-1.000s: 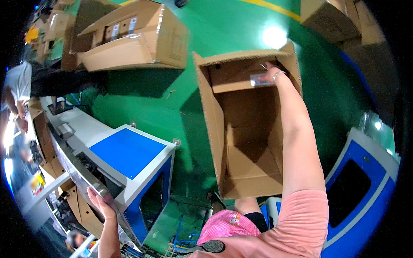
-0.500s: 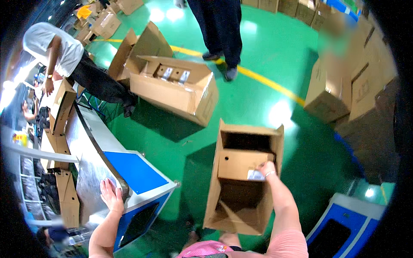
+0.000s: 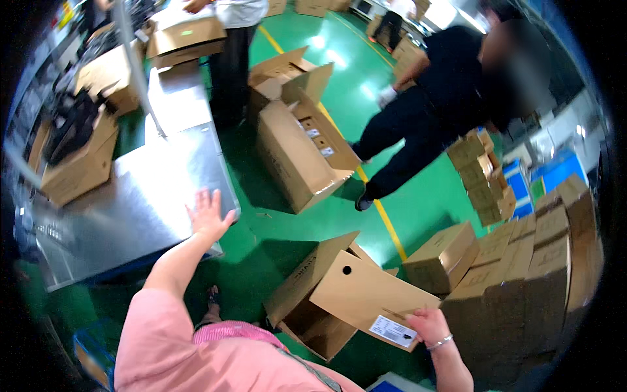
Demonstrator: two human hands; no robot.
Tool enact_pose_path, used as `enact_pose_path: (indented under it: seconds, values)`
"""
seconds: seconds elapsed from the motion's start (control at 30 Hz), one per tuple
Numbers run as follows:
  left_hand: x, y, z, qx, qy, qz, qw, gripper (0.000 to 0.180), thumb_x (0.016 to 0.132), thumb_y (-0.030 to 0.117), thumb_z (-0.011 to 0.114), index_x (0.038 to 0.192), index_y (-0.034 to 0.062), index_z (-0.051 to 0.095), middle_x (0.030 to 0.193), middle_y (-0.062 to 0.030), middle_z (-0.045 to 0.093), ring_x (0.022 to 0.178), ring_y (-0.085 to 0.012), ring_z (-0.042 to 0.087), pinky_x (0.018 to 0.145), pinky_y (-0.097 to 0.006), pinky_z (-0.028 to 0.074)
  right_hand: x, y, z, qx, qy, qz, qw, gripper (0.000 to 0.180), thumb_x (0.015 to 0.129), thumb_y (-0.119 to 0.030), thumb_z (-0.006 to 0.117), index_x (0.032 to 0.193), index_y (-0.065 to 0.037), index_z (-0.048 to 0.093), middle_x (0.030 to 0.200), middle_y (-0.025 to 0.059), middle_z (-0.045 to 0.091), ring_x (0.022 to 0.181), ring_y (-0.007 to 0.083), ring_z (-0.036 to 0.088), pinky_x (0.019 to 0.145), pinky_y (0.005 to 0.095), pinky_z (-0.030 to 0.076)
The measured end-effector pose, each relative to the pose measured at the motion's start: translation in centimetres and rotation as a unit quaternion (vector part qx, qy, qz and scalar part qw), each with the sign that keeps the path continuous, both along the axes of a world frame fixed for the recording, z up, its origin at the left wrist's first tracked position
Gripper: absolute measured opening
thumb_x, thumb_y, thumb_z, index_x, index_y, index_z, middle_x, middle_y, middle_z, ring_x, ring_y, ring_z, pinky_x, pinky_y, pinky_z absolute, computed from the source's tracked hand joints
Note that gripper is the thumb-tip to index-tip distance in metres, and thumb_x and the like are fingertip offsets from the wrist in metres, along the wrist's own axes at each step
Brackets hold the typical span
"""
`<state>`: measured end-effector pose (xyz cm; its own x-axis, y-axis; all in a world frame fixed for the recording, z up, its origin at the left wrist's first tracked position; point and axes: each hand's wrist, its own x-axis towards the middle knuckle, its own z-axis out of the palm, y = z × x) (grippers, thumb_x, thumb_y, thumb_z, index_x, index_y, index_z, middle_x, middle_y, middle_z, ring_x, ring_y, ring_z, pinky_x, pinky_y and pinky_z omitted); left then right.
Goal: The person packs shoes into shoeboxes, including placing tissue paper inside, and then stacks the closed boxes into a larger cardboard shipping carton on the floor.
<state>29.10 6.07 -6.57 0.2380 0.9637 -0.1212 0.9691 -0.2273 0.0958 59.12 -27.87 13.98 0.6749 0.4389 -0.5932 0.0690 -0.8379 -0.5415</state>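
Note:
My right hand (image 3: 430, 326) grips the edge of a brown cardboard box (image 3: 366, 291) beside its white label. The box has one round dark hole near the opposite end, and it is raised at a tilt over a larger open carton (image 3: 305, 276) on the floor. Part of that carton is hidden behind the box. On the left, my left hand (image 3: 210, 214) lies with fingers spread at the edge of a shiny metal table (image 3: 163, 176), holding nothing.
An open carton (image 3: 287, 153) with labelled boxes inside stands ahead, near a walking person in dark clothes (image 3: 431, 98). Stacked cartons (image 3: 516, 281) rise at the right. On the table's left side sits a carton with black items (image 3: 75, 124). Another person stands beyond the table.
The box has come up out of the open carton in my right hand. My view has turned left, and the person in dark clothes now shows more fully. My left hand stays on the table.

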Motion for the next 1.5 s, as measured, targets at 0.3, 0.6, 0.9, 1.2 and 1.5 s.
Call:
enact_pose_path:
  seconds: [0.3,0.6,0.9,1.2,1.5]
  values:
    - [0.4,-12.1,-4.7,-0.119,-0.503,-0.147,0.843,0.047,0.068,0.025,0.052,0.107,0.0033,0.039,0.118,-0.0188,0.035,0.111,-0.0329,0.032,0.092,-0.036,0.028,-10.5,7.0,17.5,0.088,-0.022,0.012,0.996,0.012,0.071,-0.007,0.05,0.06,-0.005,0.045,0.038,-0.0045,0.03,0.027,0.0042,0.024,0.025,0.0202,0.021]
    - [-6.5,-8.0,5.8,-0.645,-0.705,0.19,0.225,0.083,0.065,0.07,0.035,0.122,0.0101,0.029,0.123,-0.0133,0.033,0.111,-0.0292,0.03,0.088,-0.052,0.023,-15.5,12.4,15.3,0.272,0.242,-0.037,0.931,0.032,0.078,-0.016,0.044,0.048,-0.01,0.036,0.036,-0.0042,0.028,0.026,0.0069,0.022,0.023,0.022,0.019]
    - [-28.2,2.1,13.0,-0.134,-0.684,0.098,0.71,0.046,0.073,0.032,0.056,0.104,-0.0003,0.046,0.088,-0.0058,0.052,0.082,-0.0114,0.048,0.076,-0.024,0.038,-21.1,23.1,-3.3,0.18,0.383,-0.097,0.901,0.023,0.083,-0.025,0.039,0.087,-0.006,0.051,0.057,-0.0028,0.049,0.033,0.0048,0.032,0.026,0.0159,0.021]
    - [-33.1,5.1,7.8,0.1,-0.556,0.206,0.799,0.054,0.072,0.026,0.058,0.11,-0.0067,0.038,0.108,-0.0173,0.046,0.101,-0.0249,0.042,0.087,-0.032,0.031,-29.4,21.8,-16.7,0.074,0.61,-0.11,0.781,0.019,0.08,-0.032,0.047,0.074,-0.014,0.048,0.044,-0.0065,0.026,0.034,0.0028,0.02,0.029,0.0147,0.018]
    - [-25.5,-3.2,3.1,0.173,-0.619,0.243,0.727,0.092,0.064,0.016,0.064,0.124,-0.0005,-0.005,0.126,-0.0237,0.005,0.117,-0.0332,0.013,0.096,-0.038,0.014,-18.0,30.2,-17.4,0.246,0.157,0.034,0.956,0.028,0.08,-0.032,0.045,0.099,-0.012,0.046,0.072,0.0019,0.049,0.033,0.005,0.026,0.029,0.0186,0.022]
